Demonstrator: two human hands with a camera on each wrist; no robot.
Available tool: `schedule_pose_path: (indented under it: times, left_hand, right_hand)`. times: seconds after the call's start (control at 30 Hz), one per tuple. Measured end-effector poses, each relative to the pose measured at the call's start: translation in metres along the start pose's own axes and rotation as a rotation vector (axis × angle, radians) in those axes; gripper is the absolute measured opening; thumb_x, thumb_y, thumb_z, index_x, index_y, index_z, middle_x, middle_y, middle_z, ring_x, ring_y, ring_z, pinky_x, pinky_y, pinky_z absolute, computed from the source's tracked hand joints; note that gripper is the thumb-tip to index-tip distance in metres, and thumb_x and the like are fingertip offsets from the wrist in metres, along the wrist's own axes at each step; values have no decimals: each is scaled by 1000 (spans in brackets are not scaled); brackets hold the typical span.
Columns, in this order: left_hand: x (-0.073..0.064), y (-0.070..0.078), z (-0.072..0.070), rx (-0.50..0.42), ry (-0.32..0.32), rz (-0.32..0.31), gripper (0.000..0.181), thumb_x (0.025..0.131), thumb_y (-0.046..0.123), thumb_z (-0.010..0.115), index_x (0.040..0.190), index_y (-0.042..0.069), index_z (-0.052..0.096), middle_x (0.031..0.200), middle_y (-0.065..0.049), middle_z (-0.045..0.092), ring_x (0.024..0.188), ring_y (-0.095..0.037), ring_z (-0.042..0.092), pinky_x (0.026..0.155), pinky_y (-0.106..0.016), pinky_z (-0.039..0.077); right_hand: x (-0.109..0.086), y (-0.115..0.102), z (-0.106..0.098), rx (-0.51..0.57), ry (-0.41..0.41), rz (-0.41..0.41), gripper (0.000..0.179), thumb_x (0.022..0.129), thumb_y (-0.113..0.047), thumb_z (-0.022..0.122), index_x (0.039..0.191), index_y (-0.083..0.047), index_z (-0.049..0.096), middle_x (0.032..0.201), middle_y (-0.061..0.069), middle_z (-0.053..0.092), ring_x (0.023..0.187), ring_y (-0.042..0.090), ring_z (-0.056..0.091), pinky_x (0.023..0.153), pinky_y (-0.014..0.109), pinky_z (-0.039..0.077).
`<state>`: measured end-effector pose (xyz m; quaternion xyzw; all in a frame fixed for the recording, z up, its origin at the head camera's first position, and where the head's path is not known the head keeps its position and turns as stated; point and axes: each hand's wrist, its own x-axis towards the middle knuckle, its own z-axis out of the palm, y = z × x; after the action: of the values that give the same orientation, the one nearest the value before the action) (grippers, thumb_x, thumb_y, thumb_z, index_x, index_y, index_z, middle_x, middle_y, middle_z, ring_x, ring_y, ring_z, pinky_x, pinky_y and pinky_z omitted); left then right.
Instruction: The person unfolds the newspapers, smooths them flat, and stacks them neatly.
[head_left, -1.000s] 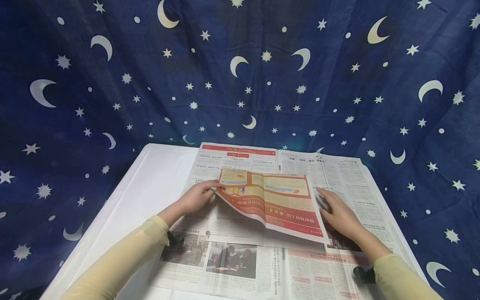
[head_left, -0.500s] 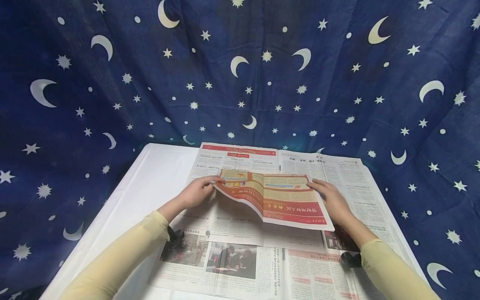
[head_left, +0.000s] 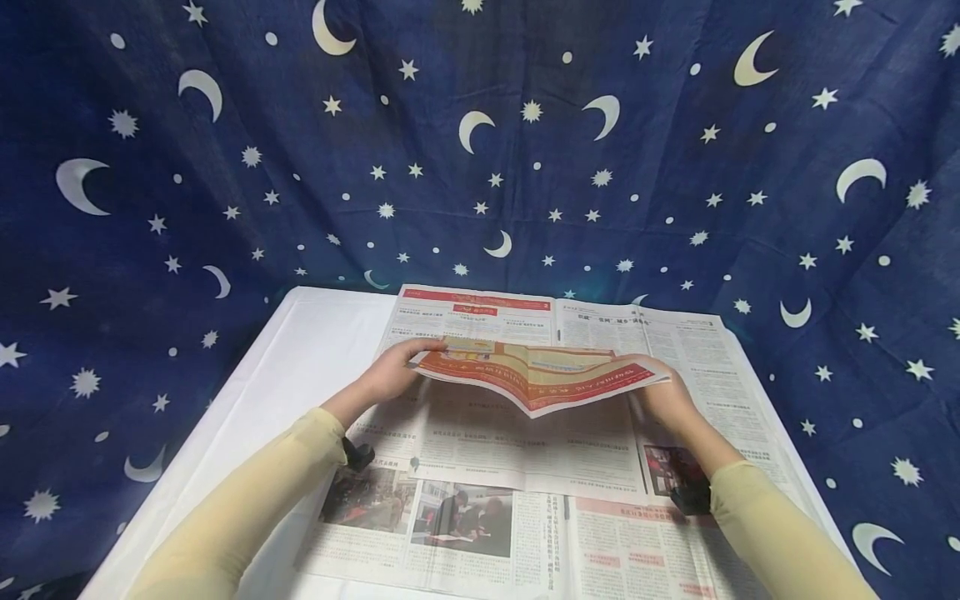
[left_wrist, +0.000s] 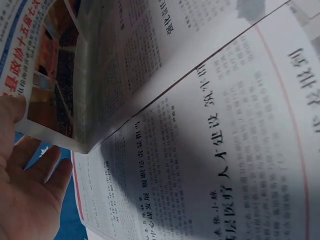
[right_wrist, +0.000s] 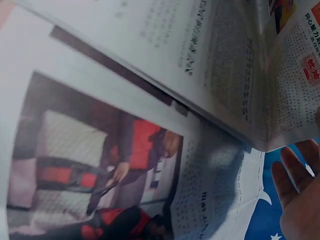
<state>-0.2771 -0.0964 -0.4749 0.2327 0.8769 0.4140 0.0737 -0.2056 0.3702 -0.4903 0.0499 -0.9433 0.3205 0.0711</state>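
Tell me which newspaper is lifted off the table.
The red-and-orange newspaper, held up at each end by the left hand and right hand; the grey-print one lies flat.

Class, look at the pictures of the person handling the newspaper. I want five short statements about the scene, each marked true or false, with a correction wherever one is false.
1. Both hands hold the red and orange folded section lifted above the open newspaper. True.
2. The left hand grips the section's left end. True.
3. The right hand lies flat on the table, away from the paper. False: it is under the section's right end, holding it up.
4. The backdrop is plain white. False: it is dark blue with moons and stars.
5. The tablecloth is white. True.
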Motion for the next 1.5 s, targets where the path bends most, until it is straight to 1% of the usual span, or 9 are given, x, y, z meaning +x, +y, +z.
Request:
schedule_pose_path:
  times: [0.13, 0.23, 0.33, 0.4, 0.6, 0.97, 1.17, 1.37, 1.5]
  left_hand:
    - [6, -1, 0, -5, 19, -59, 49, 96, 1, 56, 142, 16, 62, 154, -10, 50, 146, -35, 38, 119, -56, 28]
    - [12, -3, 1, 15, 42, -62, 39, 103, 8, 52, 140, 15, 65, 150, -11, 54, 144, -35, 42, 118, -54, 31]
    - [17, -5, 0, 53, 58, -50, 34, 108, 26, 52, 136, 13, 67, 143, -12, 60, 139, -34, 48, 115, -53, 37]
    - [20, -6, -1, 55, 56, -52, 37, 109, 30, 50, 135, 11, 68, 135, -13, 65, 130, -34, 56, 109, -52, 44]
    - [22, -6, -4, 8, 49, -84, 39, 109, 35, 48, 138, 13, 64, 131, -8, 65, 110, -26, 60, 97, -50, 50]
    - [28, -3, -4, 4, 65, -92, 41, 109, 34, 49, 140, 11, 62, 137, -8, 63, 119, -27, 58, 104, -50, 46]
    - [32, -3, -5, -14, 77, -100, 39, 110, 31, 49, 139, 10, 64, 142, -9, 62, 136, -30, 52, 114, -53, 39]
    - [36, -1, -6, -25, 90, -101, 36, 109, 27, 49, 134, 8, 67, 138, -10, 64, 128, -29, 57, 112, -52, 40]
    - [40, -1, -7, -19, 107, -101, 34, 109, 28, 50, 129, 7, 68, 132, -11, 67, 115, -28, 61, 105, -51, 46]
  right_hand:
    - [7, -1, 0, -15, 19, 44, 60, 110, -45, 39, 142, 3, 56, 139, 29, 57, 125, 48, 56, 109, 62, 40]
    - [12, -2, -1, 48, 28, 83, 64, 107, -54, 40, 136, -1, 61, 136, 26, 61, 119, 46, 59, 105, 62, 44]
    - [17, -1, -2, 102, 47, 78, 58, 107, -54, 43, 131, -5, 64, 133, 22, 63, 121, 43, 60, 103, 62, 45]
    - [19, 1, -2, 138, 61, 75, 55, 107, -52, 45, 130, -6, 64, 131, 20, 65, 120, 42, 60, 102, 62, 46]
    - [23, 1, -2, 213, 71, 101, 60, 106, -52, 46, 145, -6, 56, 139, 19, 61, 133, 42, 52, 109, 61, 41]
    - [31, -2, -1, 216, 77, 166, 72, 104, -60, 43, 143, -1, 55, 138, 24, 59, 133, 45, 51, 108, 63, 40]
    - [37, -1, 3, 223, 82, 177, 69, 105, -57, 45, 142, 0, 55, 138, 24, 59, 131, 45, 53, 108, 63, 41]
    - [43, 1, 6, 241, 52, 163, 54, 108, -39, 51, 143, 1, 55, 142, 24, 56, 134, 44, 50, 111, 60, 39]
    - [47, 3, 6, 242, 30, 198, 50, 109, -33, 51, 144, 2, 54, 145, 24, 54, 136, 44, 48, 113, 59, 37]
